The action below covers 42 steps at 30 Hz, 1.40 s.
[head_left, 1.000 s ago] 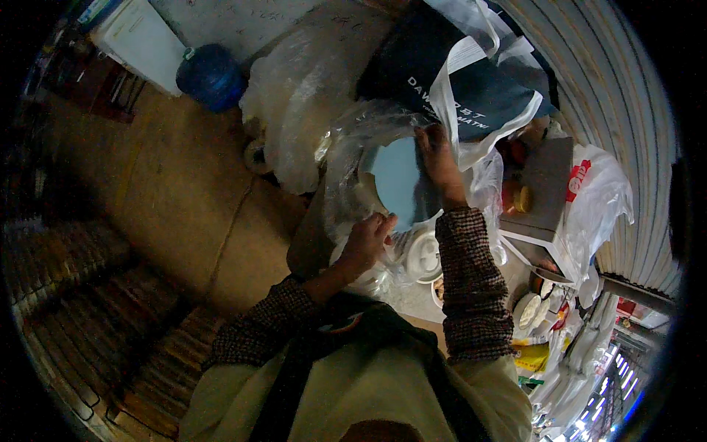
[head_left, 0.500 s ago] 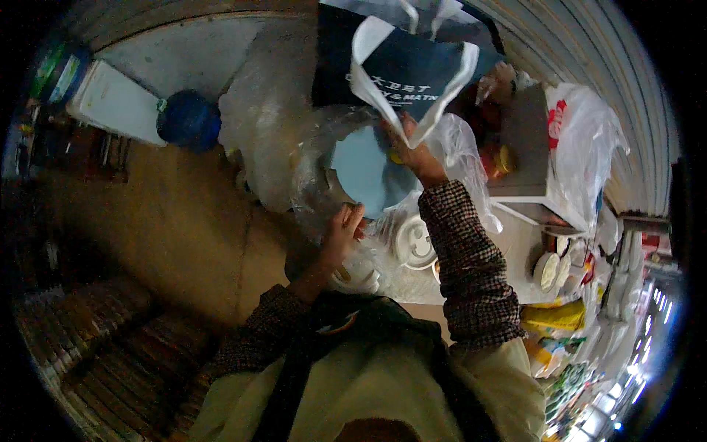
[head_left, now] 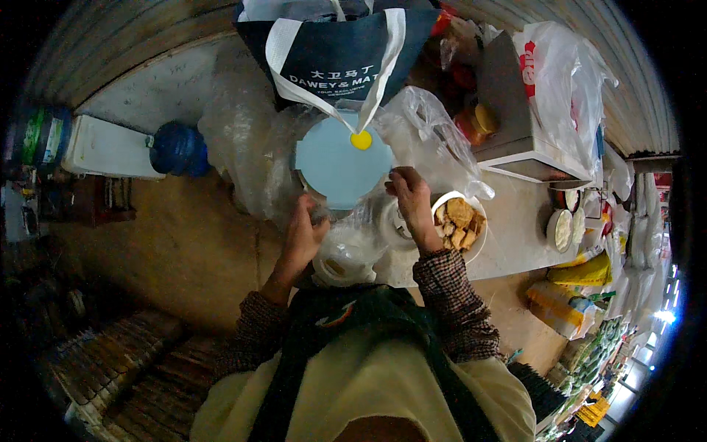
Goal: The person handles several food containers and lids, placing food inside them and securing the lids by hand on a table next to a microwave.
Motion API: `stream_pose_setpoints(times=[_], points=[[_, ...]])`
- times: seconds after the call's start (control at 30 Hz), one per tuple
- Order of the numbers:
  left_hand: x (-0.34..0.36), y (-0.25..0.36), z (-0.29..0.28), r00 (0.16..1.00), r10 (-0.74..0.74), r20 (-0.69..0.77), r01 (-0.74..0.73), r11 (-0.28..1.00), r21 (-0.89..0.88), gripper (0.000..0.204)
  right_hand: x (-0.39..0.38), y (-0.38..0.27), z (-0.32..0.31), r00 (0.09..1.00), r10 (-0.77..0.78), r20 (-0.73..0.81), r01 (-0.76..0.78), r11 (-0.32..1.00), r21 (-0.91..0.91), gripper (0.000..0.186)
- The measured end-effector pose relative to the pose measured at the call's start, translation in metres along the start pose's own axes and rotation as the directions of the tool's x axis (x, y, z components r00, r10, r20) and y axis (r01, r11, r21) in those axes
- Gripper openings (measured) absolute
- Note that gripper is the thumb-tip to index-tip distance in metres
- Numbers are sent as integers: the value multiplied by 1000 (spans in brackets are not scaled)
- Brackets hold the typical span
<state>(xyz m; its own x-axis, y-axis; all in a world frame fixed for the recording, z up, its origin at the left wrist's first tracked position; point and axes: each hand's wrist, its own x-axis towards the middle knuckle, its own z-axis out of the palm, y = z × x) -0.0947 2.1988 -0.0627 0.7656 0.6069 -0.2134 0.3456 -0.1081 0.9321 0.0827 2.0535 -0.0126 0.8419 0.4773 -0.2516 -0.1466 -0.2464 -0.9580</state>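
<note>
A light blue round lidded container (head_left: 335, 166) with a yellow disc (head_left: 361, 140) on its lid sits before me among crumpled clear plastic. My left hand (head_left: 298, 236) is closed by its near left edge, with clear plastic at the fingertips. The curled fingers of my right hand (head_left: 412, 199) grip the lid's near right edge. Behind it stands a dark blue tote bag (head_left: 324, 66), one white handle drooping over the lid. A white round lid (head_left: 398, 225) lies partly under my right wrist, beside a white tub of brown chunks (head_left: 460, 221).
A clear plastic bag (head_left: 427, 132) lies right of the container. Beyond it are a yellow-lidded jar (head_left: 482, 121) and a grey box (head_left: 508, 103) with a white bag on it. A blue water jug (head_left: 179, 149) and a white box (head_left: 110, 147) are at the left.
The blue container went from tilted to nearly level, and its yellow disc now shows fully. My right hand came nearer from its far side. The view shifted, uncovering the tub of chunks.
</note>
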Motion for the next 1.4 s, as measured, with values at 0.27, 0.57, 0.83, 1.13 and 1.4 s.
stream_pose_setpoints(times=[0.27, 0.57, 0.83, 1.13, 1.4], points=[[-5, -22, -16, 858, 241, 453, -452, 772, 447, 34, 6, -7, 2, 979, 160, 125, -178, 972, 153, 41], [63, 59, -26, 952, -302, -58, 265, 902, -342, 49, 30, -19, 6, 945, 243, 219, -290, 933, 215, 38], [75, 70, -26, 975, -222, 26, 212, 878, -429, 55, 24, -43, 24, 915, 374, 153, -402, 873, 275, 47], [78, 54, -16, 983, -176, 50, 171, 794, -584, 50, 35, -27, 30, 902, 383, 198, -429, 844, 322, 48], [70, 58, -16, 980, -196, -28, 150, 825, -545, 36, 25, -33, 31, 944, 264, 200, -322, 876, 360, 48]])
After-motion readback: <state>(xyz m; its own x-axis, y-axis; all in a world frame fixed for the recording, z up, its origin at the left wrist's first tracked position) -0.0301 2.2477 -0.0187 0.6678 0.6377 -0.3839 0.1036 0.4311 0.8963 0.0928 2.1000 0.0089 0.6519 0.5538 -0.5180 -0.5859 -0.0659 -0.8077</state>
